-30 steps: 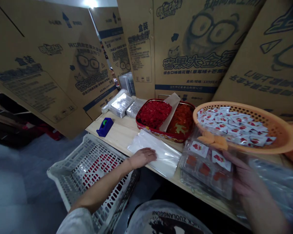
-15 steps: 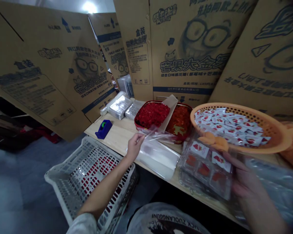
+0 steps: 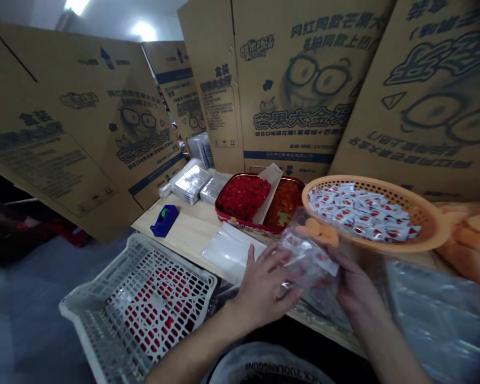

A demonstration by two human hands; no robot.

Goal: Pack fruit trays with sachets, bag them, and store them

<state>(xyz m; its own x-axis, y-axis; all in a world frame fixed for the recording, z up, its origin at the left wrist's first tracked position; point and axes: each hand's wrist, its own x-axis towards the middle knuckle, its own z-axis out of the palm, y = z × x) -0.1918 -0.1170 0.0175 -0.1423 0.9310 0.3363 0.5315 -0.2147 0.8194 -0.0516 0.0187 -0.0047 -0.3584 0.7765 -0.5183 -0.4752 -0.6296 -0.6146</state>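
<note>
A clear plastic tray (image 3: 324, 298) with compartments is held over the table's front edge by my right hand (image 3: 356, 290), closed on its right side. White sachets printed with red fruit (image 3: 328, 261) and orange pieces (image 3: 322, 232) show at its far end. A thin clear plastic bag (image 3: 298, 250) lies crumpled over the tray. My left hand (image 3: 268, 285), with a ring on one finger, grips the bag at the tray's left side, thumb raised. Its fingertips are partly hidden by the film. Just left of the hands lies a stack of flat clear bags (image 3: 228, 253).
Behind stand a red tin (image 3: 240, 221) of red and orange pieces and an orange basket (image 3: 428, 224) of sachets. A blue tape dispenser (image 3: 165, 220) and stacked clear boxes (image 3: 190, 181) are farther left. A white crate (image 3: 84, 314) stands below; tall cartons (image 3: 296, 96) wall the back.
My left hand has moved right and down from above the bag stack to the tray, bringing the clear bag over it. The tray has shifted left with my right hand.
</note>
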